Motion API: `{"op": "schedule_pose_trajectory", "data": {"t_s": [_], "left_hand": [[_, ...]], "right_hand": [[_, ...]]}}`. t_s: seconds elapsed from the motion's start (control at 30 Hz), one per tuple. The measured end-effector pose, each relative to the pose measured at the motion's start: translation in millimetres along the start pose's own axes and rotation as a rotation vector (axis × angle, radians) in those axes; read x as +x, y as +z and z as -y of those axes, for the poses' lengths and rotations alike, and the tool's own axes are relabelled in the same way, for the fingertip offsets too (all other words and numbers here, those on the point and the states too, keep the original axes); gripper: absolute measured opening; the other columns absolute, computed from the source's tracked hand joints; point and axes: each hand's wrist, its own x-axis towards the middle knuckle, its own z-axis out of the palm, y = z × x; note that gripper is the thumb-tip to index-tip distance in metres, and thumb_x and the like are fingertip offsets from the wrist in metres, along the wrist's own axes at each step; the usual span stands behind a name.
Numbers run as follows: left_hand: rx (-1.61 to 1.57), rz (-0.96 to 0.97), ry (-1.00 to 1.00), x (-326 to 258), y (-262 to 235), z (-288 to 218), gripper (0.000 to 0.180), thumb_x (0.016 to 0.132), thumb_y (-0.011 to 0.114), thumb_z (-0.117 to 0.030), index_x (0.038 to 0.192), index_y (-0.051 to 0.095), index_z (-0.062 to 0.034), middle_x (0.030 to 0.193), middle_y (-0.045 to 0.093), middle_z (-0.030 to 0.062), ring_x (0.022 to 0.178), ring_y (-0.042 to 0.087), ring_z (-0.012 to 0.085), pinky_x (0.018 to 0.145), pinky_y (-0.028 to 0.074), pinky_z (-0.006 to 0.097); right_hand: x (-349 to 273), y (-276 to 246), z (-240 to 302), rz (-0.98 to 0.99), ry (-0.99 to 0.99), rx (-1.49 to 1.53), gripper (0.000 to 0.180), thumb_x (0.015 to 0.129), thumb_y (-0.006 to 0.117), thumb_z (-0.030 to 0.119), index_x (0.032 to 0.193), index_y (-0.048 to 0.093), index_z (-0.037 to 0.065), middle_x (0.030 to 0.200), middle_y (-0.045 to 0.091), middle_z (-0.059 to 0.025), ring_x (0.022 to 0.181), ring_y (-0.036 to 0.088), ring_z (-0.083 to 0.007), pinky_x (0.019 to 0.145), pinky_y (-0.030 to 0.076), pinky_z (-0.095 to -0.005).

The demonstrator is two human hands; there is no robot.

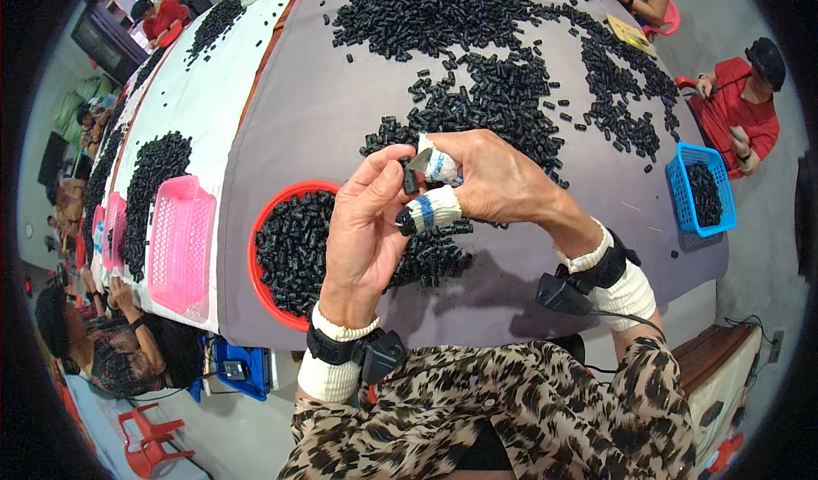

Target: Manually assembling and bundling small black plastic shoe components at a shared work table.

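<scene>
Over the table, my left hand point(362, 224) pinches a small black cylindrical piece point(411, 178) between thumb and fingers. My right hand point(507, 177) is closed just beside it. White finger covers with blue marks wrap its thumb and a finger, and the thumb tip is blackened. A small greyish pointed edge point(420, 153) shows at the right fingertips next to the piece; I cannot make out what it is. Below and left of my hands is a round red basin point(256, 254) full of similar black pieces. A large pile of them point(486, 96) spreads beyond my hands.
A blue basket point(675, 182) holding black pieces stands at the table's right edge, near a person in red point(741, 105). To the left lie a pink basket point(204, 250) and another pile point(158, 190) on white cloth. Several other people sit around the tables. Cables hang from my wrist straps.
</scene>
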Motion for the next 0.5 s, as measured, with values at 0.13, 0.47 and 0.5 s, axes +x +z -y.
{"op": "schedule_pose_trajectory", "data": {"t_s": [0.13,0.47,0.5], "left_hand": [[0.043,-0.018,0.008,0.0,5.7,0.6,0.022,0.088,0.052,-0.012,0.106,0.053,0.0011,0.092,0.060,0.0090,0.084,0.059,0.0155,0.074,0.050,0.028],[0.117,-0.058,0.021,1.3,0.9,5.2,0.021,0.088,0.053,-0.011,0.105,0.054,0.0010,0.093,0.061,0.0085,0.083,0.060,0.0145,0.074,0.051,0.027],[0.134,-0.058,0.024,1.0,-0.3,5.6,0.020,0.088,0.053,-0.010,0.105,0.055,0.0008,0.092,0.061,0.0081,0.083,0.061,0.0141,0.073,0.051,0.027]], "right_hand": [[-0.1,-0.9,0.5,0.024,-0.011,-0.025,0.040,0.067,0.074,0.033,0.086,0.056,0.002,0.069,0.057,-0.0040,0.061,0.051,-0.0119,0.057,0.042,-0.0291],[-1.1,1.4,-7.3,0.057,-0.007,-0.026,0.037,0.072,0.071,0.031,0.090,0.057,0.002,0.069,0.057,-0.0042,0.062,0.052,-0.0120,0.057,0.043,-0.0288],[-2.0,0.9,-6.1,0.056,-0.005,-0.024,0.037,0.072,0.071,0.031,0.090,0.057,0.002,0.069,0.057,-0.0042,0.062,0.052,-0.0120,0.057,0.043,-0.0288]]}}
